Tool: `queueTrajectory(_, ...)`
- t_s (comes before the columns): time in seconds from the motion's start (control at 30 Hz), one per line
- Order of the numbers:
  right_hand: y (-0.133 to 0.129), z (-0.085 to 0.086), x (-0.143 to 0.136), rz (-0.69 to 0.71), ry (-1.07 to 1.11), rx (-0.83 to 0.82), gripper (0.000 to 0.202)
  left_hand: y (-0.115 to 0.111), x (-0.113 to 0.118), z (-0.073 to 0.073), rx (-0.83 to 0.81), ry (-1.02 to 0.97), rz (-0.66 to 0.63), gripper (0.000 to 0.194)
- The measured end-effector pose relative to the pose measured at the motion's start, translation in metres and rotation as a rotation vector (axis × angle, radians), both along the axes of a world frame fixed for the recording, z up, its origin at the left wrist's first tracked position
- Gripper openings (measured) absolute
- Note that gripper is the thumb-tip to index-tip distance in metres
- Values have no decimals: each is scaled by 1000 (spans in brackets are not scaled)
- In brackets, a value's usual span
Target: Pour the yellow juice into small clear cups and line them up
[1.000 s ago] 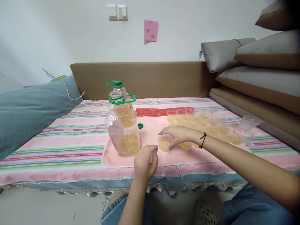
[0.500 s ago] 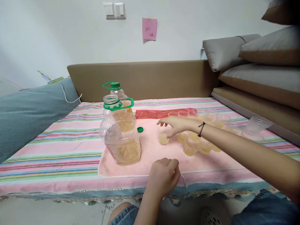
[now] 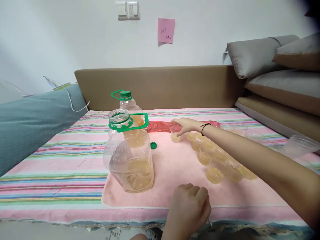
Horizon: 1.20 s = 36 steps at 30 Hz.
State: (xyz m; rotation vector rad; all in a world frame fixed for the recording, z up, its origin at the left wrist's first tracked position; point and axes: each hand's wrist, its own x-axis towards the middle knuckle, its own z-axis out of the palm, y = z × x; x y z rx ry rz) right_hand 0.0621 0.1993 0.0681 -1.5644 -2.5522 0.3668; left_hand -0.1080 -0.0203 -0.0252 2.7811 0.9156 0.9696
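Note:
My right hand (image 3: 186,126) has its thumb and fingers around a clear plastic cup (image 3: 176,136) of pale yellow liquid, near the back of the pink mat (image 3: 165,170). Right of it, partly behind my forearm, several filled cups (image 3: 205,154) stand close together. My left hand (image 3: 191,205) is curled closed over the mat's front edge; what it holds, if anything, is hidden. At left stands an uncapped clear jug (image 3: 132,166) with a green handle and some yellow liquid. A green cap (image 3: 153,145) lies beside it.
A second jug (image 3: 125,94) with a green cap stands behind the first. A red plastic bag (image 3: 160,126) lies at the back of the mat. Stacked clear cups (image 3: 301,146) lie at the right, near piled cushions (image 3: 285,86). A striped cloth (image 3: 62,166) covers the surface.
The view has shifted. My right hand has moved back over the mat, and the cup is now farther back, near the red bag. My left hand stays curled near the front edge.

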Motion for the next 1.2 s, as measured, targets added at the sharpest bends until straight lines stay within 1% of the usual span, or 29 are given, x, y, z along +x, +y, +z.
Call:
queueTrajectory(0.13, 15, -8, 4, -14, 7, -16, 77, 2, 2, -2, 2, -9, -1, 15)
queueTrajectory(0.23, 20, -13, 6, -10, 11, -21, 79, 3, 3, -2, -7, -17, -1, 14)
queueTrajectory(0.47, 20, -21, 4, -7, 19, -17, 84, 4, 6, -2, 1, -25, -10, 15)
queueTrajectory(0.57, 17, -13, 7, -7, 38, 3, 87, 5, 7, -4, 6, -16, -14, 14)
queueTrajectory(0.6, 16, -6, 11, -7, 48, 18, 88, 6, 7, -4, 3, -11, -12, 13)
queueTrajectory(0.67, 13, 12, 23, -18, 68, 62, 89, 7, 6, -5, -12, -1, 0, 12)
queueTrajectory(0.77, 5, 48, 61, -74, 86, 142, 87, 8, 4, -4, -27, 12, 6, 9)
queueTrajectory(0.83, -5, 70, 98, -141, 86, 194, 87, 9, 3, -3, -32, 21, 2, 8)
queueTrajectory(0.87, -12, 79, 119, -197, 74, 230, 88, 10, 3, -2, -38, 26, 0, 8)
queueTrajectory(0.93, -32, 92, 164, -319, 47, 261, 90, 11, 3, -1, -60, 34, -3, 9)
queueTrajectory(1.0, -59, 97, 207, -416, 21, 260, 88, 12, 3, 0, -93, 38, -9, 10)
queueTrajectory(1.07, -88, 95, 246, -500, -2, 246, 82, 14, 3, 0, -121, 45, -11, 12)
queueTrajectory(1.13, -117, 88, 280, -586, -23, 222, 75, 16, 3, 0, -129, 56, -9, 14)
queueTrajectory(1.2, -140, 77, 310, -673, -49, 190, 68, 18, 2, 1, -123, 69, -16, 15)
